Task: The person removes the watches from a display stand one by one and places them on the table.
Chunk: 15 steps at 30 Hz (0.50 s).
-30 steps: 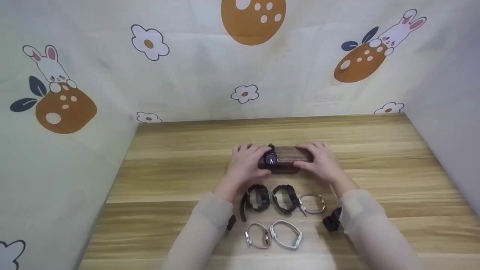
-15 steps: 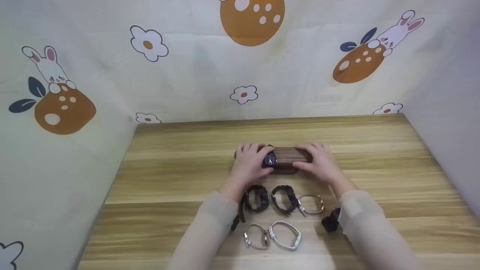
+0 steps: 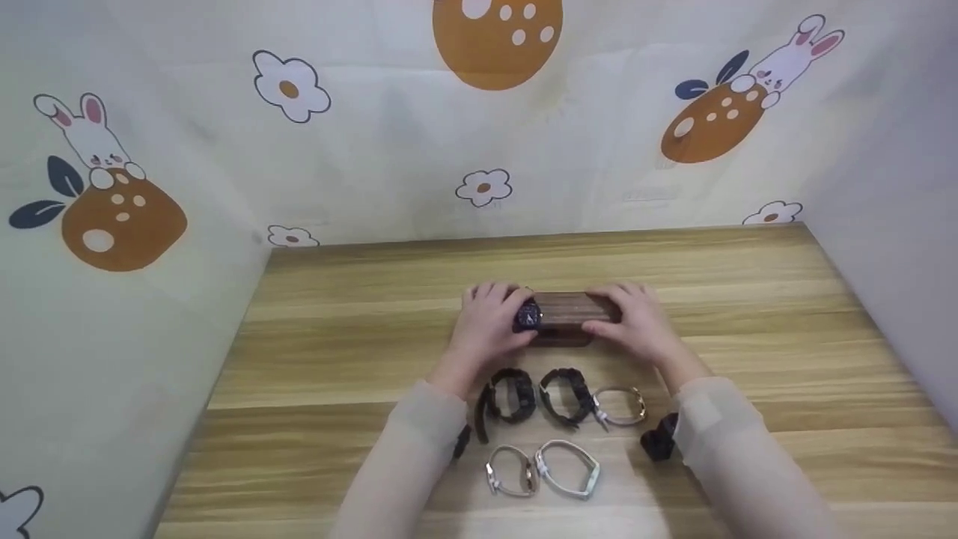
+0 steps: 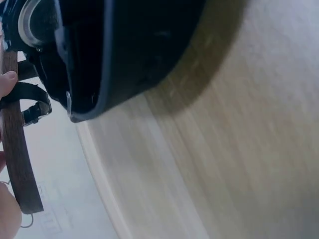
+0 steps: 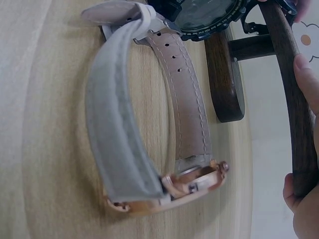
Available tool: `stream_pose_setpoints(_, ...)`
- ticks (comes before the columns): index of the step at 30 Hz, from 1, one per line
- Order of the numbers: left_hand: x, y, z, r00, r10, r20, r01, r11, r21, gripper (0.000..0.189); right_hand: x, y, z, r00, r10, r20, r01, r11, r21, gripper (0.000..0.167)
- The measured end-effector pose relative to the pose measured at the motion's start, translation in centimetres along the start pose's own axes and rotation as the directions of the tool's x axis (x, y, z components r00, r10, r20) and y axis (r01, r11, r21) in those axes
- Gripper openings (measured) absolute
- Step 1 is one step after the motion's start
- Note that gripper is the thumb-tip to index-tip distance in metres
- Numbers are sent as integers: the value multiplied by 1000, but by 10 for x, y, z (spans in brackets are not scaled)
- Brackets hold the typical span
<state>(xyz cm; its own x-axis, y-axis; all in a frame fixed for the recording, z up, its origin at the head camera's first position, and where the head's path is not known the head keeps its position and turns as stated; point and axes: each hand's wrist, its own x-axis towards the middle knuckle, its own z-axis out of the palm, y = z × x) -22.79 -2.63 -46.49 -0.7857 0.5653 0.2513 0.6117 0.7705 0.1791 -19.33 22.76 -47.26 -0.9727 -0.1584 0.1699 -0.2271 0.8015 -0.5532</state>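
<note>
A dark wooden watch stand (image 3: 572,308), a bar on a low base, stands mid-table. A dark-faced watch (image 3: 528,316) is strapped around the bar's left part. My left hand (image 3: 483,322) holds this watch and bar, thumb in front and fingers over the top; it covers the left end of the bar. My right hand (image 3: 640,326) grips the bar's right end. In the left wrist view, the watch's black strap (image 4: 32,93) loops around the bar (image 4: 20,159). The right wrist view shows the stand's base (image 5: 224,92) below the bar (image 5: 301,124).
In front of the stand lie two black watches (image 3: 528,397) (image 3: 580,397) and a grey-strapped watch (image 3: 641,408). Nearer are a rose-gold watch (image 3: 531,473) and a white watch (image 3: 593,479). Another black watch (image 3: 658,443) sits by the right sleeve; a black piece (image 3: 462,442) shows beside the left sleeve.
My left hand shifts slightly right, then back left, and the watch on the bar ends a little further left. My right hand stays on the bar's right end.
</note>
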Motion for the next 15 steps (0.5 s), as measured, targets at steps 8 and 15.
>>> stream_pose_setpoints(8, -1, -12, -3, 999, -35, 29, 36, 998, -57, 65, 0, 0, -1, 1000, -23, -3, 23, 1000, -5, 64)
stream_pose_setpoints(15, -2, -19, -5, 999, -42, 29, 45, 994, -98, 67, -1, 0, 0, 999, -38, -11, 38, 999, -4, 62)
